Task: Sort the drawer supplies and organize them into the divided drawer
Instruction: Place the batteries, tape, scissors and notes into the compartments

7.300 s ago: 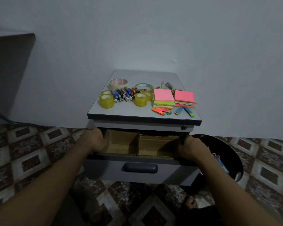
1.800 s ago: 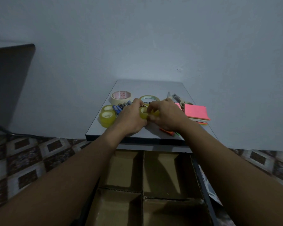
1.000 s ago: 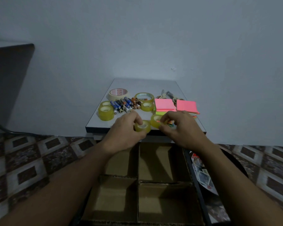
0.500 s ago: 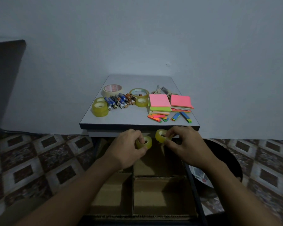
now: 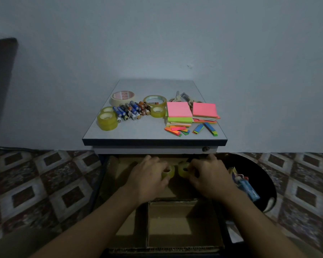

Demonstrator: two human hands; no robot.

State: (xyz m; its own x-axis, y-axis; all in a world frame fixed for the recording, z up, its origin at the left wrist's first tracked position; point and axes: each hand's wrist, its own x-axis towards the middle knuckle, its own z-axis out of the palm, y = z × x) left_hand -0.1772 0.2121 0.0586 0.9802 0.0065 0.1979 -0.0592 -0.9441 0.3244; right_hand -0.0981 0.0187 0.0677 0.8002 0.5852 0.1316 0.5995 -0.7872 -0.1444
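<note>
The left hand (image 5: 147,177) and right hand (image 5: 209,175) were low over the far half of the open drawer (image 5: 175,248), just below the front edge of the desk (image 5: 153,134). Each had its fingers clamped on a small yellow tape roll. The left roll (image 5: 168,172) sat at the left fingertips, thumb and fingers curled round its rim, with its core hole tipped up toward the camera, so its axis ran nearly upright. The right roll (image 5: 183,170) was just beside it, almost touching, pinched at the right fingertips, and its hole was turned more sideways toward the camera. Both rolls were over the far right compartment; whether they touched its floor could not be told. Cardboard dividers (image 5: 147,222) split the drawer into compartments. On the desk lay more tape rolls (image 5: 107,119), batteries (image 5: 131,111), sticky notes (image 5: 179,111) and coloured tabs (image 5: 175,129).
</note>
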